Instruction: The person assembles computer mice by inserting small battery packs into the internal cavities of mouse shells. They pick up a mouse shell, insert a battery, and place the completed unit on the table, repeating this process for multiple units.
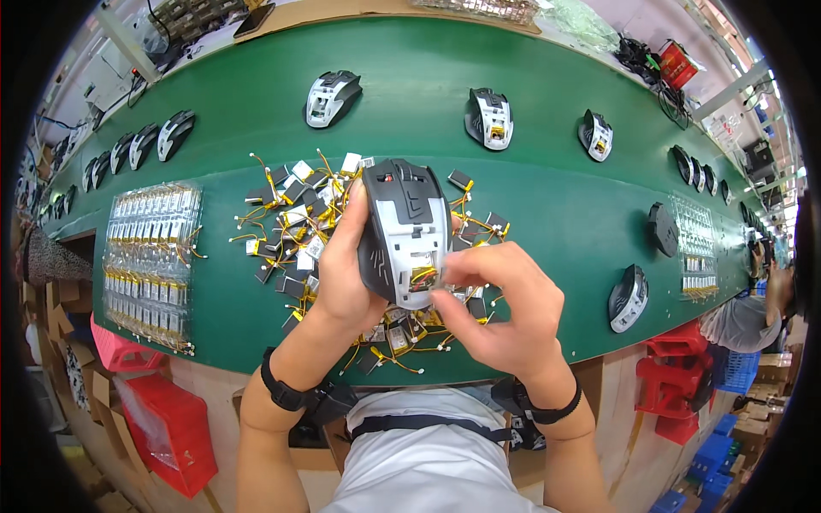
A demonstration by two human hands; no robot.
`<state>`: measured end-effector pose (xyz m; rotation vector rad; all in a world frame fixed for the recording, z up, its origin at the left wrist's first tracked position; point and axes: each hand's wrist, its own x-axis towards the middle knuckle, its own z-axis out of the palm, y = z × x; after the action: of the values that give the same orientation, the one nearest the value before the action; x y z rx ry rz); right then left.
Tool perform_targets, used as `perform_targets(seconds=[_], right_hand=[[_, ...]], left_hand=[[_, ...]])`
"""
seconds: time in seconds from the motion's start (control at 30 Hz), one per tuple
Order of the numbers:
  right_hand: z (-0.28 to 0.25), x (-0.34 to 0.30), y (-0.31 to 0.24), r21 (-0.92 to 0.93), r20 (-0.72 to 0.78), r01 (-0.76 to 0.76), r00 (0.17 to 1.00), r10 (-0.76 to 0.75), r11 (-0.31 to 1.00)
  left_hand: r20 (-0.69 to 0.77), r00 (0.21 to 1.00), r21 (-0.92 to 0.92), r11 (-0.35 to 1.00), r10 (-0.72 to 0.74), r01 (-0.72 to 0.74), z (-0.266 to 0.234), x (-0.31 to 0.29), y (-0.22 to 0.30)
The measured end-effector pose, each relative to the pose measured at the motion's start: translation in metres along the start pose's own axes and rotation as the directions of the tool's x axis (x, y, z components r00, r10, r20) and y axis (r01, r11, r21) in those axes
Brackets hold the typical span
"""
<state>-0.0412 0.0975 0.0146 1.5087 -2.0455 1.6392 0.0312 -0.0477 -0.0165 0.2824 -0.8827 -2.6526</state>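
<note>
My left hand (344,272) is wrapped round a black, white and grey computer mouse (410,218), held up over the bench with its top shell facing me. An open compartment in the mouse shows a small battery pack (422,275) with yellow and red wiring. My right hand (513,299) is at the right edge of this compartment, with thumb and forefinger bent in toward it; what lies between the fingertips is too small to make out. Beneath both hands spreads a loose heap of small silver and black battery packs (295,214) with thin wires and white plugs.
Clear plastic trays (154,265) of battery packs lie at the left. More mice stand on the green bench (256,103), one of them a mouse (332,98) at the back. A mouse (629,297) and a dark shell part (661,229) are at the right. Red stools (171,432) stand below the bench.
</note>
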Motion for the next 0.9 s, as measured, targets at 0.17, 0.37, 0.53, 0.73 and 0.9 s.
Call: perform_targets(seconds=[0.17, 0.37, 0.53, 0.73, 0.9], right_hand=[[-0.005, 0.005, 0.008, -0.151, 0.076, 0.241, 0.97, -0.232, 0.959], [0.001, -0.002, 0.01, -0.239, 0.142, 0.339, 0.939, -0.313, 0.91], [-0.005, 0.009, 0.009, -0.156, 0.146, 0.217, 0.97, -0.195, 0.964], [0.002, 0.003, 0.009, -0.259, 0.187, 0.314, 0.944, -0.272, 0.913], [0.01, -0.008, 0.0, -0.339, 0.178, 0.304, 0.95, -0.257, 0.89]], left_hand=[[0.016, 1.0, -0.043, 0.999, -0.017, 0.017, 0.001, -0.002, -0.002], [-0.003, 1.0, -0.079, 0.996, -0.027, 0.027, -0.007, 0.0, 0.001], [-0.082, 0.996, -0.016, 1.0, -0.018, 0.017, 0.003, -0.001, -0.001], [-0.138, 0.99, 0.003, 0.999, -0.038, 0.039, -0.003, 0.0, -0.002], [-0.137, 0.989, -0.062, 0.997, -0.064, 0.055, -0.006, -0.001, -0.001]])
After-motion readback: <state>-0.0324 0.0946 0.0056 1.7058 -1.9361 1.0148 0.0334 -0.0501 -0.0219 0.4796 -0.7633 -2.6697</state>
